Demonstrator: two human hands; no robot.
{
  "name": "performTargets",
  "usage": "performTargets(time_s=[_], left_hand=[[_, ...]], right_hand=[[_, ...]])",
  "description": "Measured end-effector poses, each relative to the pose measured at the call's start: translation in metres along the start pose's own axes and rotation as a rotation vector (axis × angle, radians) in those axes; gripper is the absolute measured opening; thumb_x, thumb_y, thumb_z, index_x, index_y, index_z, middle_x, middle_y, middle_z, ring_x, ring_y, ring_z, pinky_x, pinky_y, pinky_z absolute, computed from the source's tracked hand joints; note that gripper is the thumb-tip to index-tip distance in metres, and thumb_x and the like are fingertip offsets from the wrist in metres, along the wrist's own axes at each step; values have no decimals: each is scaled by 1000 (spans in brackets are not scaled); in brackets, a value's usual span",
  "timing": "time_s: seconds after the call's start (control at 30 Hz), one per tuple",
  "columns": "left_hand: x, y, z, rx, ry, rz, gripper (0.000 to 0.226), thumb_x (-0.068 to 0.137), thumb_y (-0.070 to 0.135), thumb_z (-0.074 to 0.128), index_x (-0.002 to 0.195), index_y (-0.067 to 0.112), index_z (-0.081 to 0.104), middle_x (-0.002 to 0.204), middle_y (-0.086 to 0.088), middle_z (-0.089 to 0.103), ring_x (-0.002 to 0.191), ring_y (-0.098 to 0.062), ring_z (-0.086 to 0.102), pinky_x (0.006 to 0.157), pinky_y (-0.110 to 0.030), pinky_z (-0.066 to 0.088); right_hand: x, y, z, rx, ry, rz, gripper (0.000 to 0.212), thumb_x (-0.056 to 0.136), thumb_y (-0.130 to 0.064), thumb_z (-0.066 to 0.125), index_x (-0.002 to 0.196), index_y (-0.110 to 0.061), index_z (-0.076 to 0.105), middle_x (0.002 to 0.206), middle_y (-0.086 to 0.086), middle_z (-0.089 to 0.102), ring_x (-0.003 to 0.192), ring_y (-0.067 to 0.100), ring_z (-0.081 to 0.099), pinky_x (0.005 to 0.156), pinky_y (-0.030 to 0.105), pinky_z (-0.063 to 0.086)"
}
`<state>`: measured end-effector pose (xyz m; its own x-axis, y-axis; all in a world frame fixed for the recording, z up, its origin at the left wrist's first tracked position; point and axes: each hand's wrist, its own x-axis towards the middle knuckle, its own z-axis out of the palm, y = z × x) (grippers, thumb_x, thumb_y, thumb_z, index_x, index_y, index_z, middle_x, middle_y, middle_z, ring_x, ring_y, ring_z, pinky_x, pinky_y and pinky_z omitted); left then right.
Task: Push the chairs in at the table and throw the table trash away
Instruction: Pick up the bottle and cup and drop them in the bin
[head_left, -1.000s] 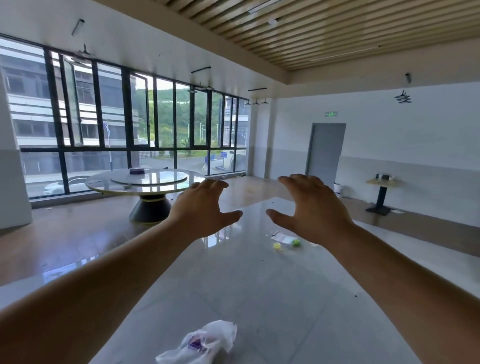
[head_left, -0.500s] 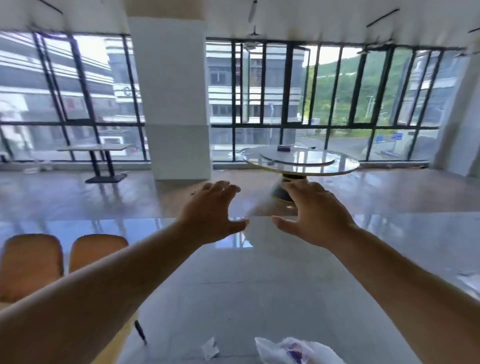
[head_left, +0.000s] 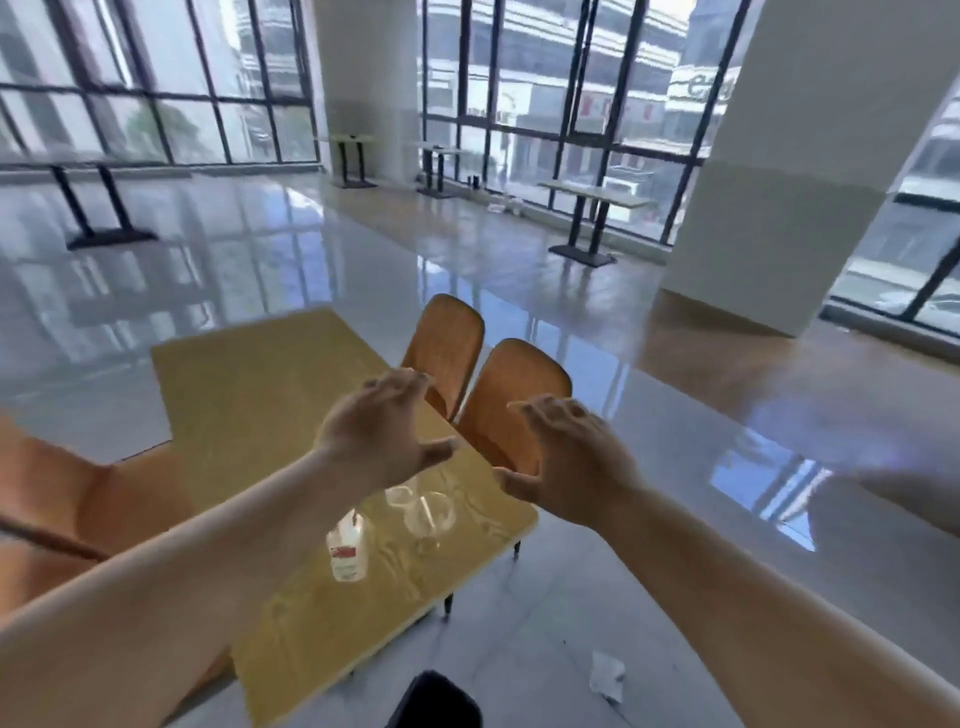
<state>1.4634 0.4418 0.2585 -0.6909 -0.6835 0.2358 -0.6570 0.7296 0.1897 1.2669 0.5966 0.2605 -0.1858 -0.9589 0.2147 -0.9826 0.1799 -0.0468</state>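
A yellow wood-grain table (head_left: 260, 395) stretches ahead and to the left. On its near end lie a clear plastic bottle with a red label (head_left: 347, 548) and a clear plastic cup (head_left: 428, 514) on its side. Two orange chairs (head_left: 511, 405) stand at the table's right side, their backs close to the edge. More orange chairs (head_left: 83, 499) sit at the left side. My left hand (head_left: 382, 431) and my right hand (head_left: 571, 462) are held out in front of me above the table end, fingers spread, holding nothing.
A crumpled white paper (head_left: 607, 675) lies on the glossy floor at lower right. A dark object (head_left: 436, 701) shows at the bottom edge. White pillars (head_left: 769, 208) and small pedestal tables (head_left: 592, 208) stand by the windows.
The view has swung far to the left, bringing the yellow table and orange chairs in front. Both hands stay outstretched and empty. The white plastic bag seen earlier is out of view.
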Motion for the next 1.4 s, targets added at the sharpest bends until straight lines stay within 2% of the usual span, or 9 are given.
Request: performTargets(time_s=[0.27,0.5,0.63,0.73,0.8,0.9,1.13,1.3,1.4], left_hand=[[-23,-115,119,-22,-172,-446,105,76,86,56,156,25,27,162,-2,36,144,-30,37,108,-48,43],[-40,-139,242,-240,-199,-841,116,66,81,72,156,32,18,156,-6,42,132,-33,51,89,-48,48],[-31,-137,295,-315,-132,-936,83,68,74,74,132,29,47,125,3,55,109,-27,59,82,-45,49],[-32,-131,316,-334,-17,-986,55,72,69,68,114,40,50,105,14,59,93,-18,60,75,-41,50],[-40,-122,318,-337,89,-1023,45,72,67,65,106,43,47,91,20,56,82,-12,58,64,-34,42],[-62,-105,302,-301,175,-1079,49,70,70,67,107,46,46,88,23,54,75,-4,52,58,-29,37],[-118,-70,212,-152,214,-1115,62,66,78,66,114,41,48,87,19,57,79,-15,59,58,-31,40],[-157,-34,153,-204,323,-1022,53,67,75,69,107,56,40,90,23,61,79,-3,61,60,-28,46],[-180,-7,126,-231,354,-970,57,67,74,71,110,56,38,98,20,64,85,-10,64,66,-35,53]], right_hand=[[88,7,172,131,-236,-119,97,81,-89,48,156,-28,34,156,-1,45,139,24,41,110,45,43],[122,30,318,248,-486,-219,114,77,-80,67,161,-40,1,170,1,19,151,31,27,114,49,37],[148,35,367,284,-548,-296,121,75,-81,69,161,-42,-7,172,3,13,151,35,26,114,53,40],[160,36,388,329,-559,-361,112,79,-74,72,162,-38,5,166,1,25,137,32,47,95,47,55],[163,37,392,373,-516,-394,105,80,-67,75,160,-35,14,156,1,37,120,30,59,81,39,55],[167,34,382,411,-454,-477,99,81,-62,77,157,-31,22,149,4,43,109,31,64,73,35,49],[162,-8,297,517,-309,-580,95,80,-68,74,154,-34,25,153,6,43,110,31,65,62,33,46],[120,-23,224,531,-206,-606,94,77,-72,73,152,-37,29,150,2,45,109,29,65,62,34,44],[84,-21,187,514,-155,-604,93,78,-72,74,151,-36,30,148,2,47,109,29,65,61,33,44]])
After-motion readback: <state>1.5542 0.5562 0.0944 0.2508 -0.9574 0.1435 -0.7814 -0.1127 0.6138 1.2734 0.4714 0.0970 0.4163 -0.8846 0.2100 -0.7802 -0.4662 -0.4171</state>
